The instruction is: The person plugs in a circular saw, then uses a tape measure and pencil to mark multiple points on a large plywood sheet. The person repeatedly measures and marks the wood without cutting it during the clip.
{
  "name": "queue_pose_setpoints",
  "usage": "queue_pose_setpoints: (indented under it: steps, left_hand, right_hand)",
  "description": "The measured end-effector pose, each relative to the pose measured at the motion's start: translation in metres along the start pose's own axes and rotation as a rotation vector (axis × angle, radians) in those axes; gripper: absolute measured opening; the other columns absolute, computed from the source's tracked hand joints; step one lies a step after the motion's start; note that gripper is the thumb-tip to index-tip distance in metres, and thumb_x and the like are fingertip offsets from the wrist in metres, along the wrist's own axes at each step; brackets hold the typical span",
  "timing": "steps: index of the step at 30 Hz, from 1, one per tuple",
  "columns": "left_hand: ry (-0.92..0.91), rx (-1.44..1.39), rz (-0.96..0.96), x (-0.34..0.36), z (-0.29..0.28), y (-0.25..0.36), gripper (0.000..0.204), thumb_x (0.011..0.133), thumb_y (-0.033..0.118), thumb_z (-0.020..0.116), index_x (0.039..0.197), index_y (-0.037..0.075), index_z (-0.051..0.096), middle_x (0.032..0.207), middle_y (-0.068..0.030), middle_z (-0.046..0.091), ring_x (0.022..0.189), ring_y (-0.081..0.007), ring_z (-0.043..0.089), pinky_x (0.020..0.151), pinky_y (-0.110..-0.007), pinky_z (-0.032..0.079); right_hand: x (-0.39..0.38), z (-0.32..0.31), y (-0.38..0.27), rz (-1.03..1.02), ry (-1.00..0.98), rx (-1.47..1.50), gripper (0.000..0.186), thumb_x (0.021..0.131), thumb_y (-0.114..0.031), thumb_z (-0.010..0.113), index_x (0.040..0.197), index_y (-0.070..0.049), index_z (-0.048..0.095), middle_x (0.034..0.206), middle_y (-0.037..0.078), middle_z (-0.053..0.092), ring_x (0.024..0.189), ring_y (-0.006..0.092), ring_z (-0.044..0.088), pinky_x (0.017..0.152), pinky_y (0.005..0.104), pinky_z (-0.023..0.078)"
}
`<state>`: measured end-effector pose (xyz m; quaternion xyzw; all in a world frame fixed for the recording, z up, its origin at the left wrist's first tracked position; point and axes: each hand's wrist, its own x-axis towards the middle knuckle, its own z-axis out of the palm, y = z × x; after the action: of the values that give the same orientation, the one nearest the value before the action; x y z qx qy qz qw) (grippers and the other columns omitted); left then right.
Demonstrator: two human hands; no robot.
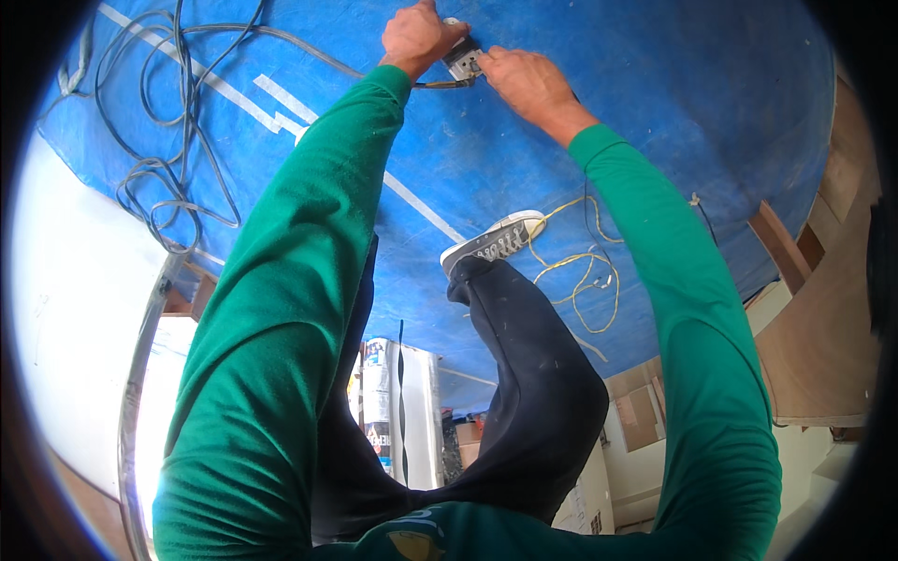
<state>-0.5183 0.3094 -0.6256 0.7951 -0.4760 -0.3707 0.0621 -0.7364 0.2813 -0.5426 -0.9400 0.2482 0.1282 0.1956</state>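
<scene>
At the top middle, a small white and dark electrical fitting [463, 62] is between my two hands, against the blue sheet [673, 84]. My left hand [417, 39] is closed on its upper left side, with the thumb across the dark part. My right hand [527, 82] comes from the right, fingers pinched together at the fitting's lower right edge; whatever they hold is hidden. A grey cable [313, 51] runs in from the left, and its lighter end [440, 85] meets the fitting's lower edge.
Loops of grey cable [192, 103] lie at the left across white tape lines [210, 79]. Near my grey sneaker [500, 238] is a tangle of yellow cord [589, 271]. Brown boards [781, 243] stand at the right edge. A white panel [75, 280] is at the left.
</scene>
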Motion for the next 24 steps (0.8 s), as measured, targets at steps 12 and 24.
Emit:
queue_pose_setpoints:
  steps: [12, 24]
  left_hand:
    - [0.207, -0.027, 0.145, -0.001, 0.019, 0.006, 0.04, 0.087, 0.04, 0.073, 0.101, 0.004, 0.077, 0.097, -0.0257, 0.078, 0.092, -0.0462, 0.076, 0.082, -0.056, 0.062]
    - [0.267, -0.075, 0.218, -0.01, -0.001, -0.023, 0.062, 0.092, 0.059, 0.079, 0.123, 0.006, 0.071, 0.113, -0.0264, 0.078, 0.105, -0.0445, 0.076, 0.091, -0.053, 0.062]
  right_hand:
    - [0.018, -0.007, -0.001, -0.051, -0.089, 0.001, 0.015, 0.099, -0.005, 0.059, 0.109, -0.006, 0.07, 0.111, 0.015, 0.076, 0.102, 0.039, 0.077, 0.084, 0.0522, 0.064]
    - [0.035, 0.015, -0.051, -0.026, -0.158, 0.025, 0.014, 0.093, -0.005, 0.068, 0.102, -0.002, 0.078, 0.1, 0.018, 0.081, 0.093, 0.0349, 0.083, 0.075, 0.0491, 0.068]
